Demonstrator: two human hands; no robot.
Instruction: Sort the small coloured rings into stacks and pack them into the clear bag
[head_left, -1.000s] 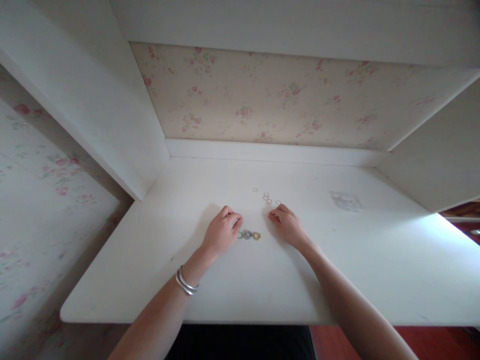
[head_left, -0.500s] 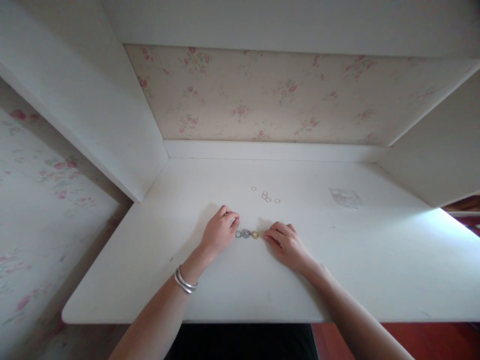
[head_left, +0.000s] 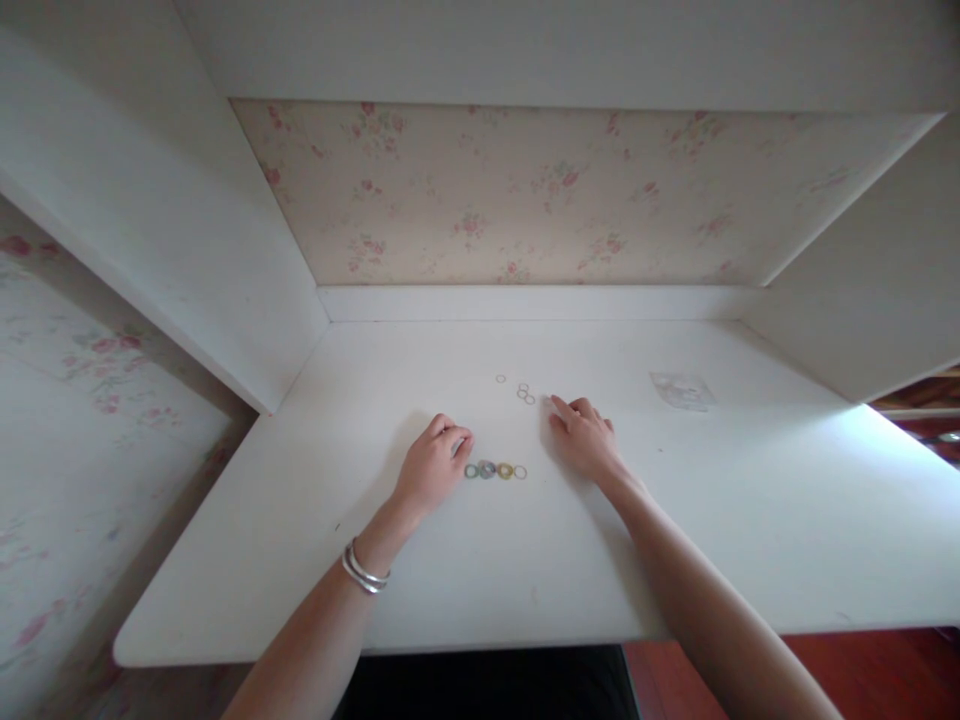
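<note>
A short row of small rings lies on the white desk (head_left: 480, 585), in front of the person and between the two hands: a greenish ring (head_left: 472, 471), a greyish ring (head_left: 487, 469), a yellow ring (head_left: 505, 470) and a thin pale ring (head_left: 520, 472), set side by side; whether they are linked is too small to tell. The left hand (head_left: 433, 466) rests just beside the greenish end, fingers curled and thumb close to the forefinger; I cannot tell whether it pinches anything. The right hand (head_left: 585, 438), well apart from it, has its forefinger stretched out away from the thumb, near a cluster of loose rings (head_left: 523, 393); anything under that fingertip is hidden. One single ring (head_left: 501, 379) lies beyond. The step in hand seems to be adding pale rings to the row, and the next move calls for a light, precise fingertip touch. Farther right lies a clear plastic bag (head_left: 682, 391).
</note>
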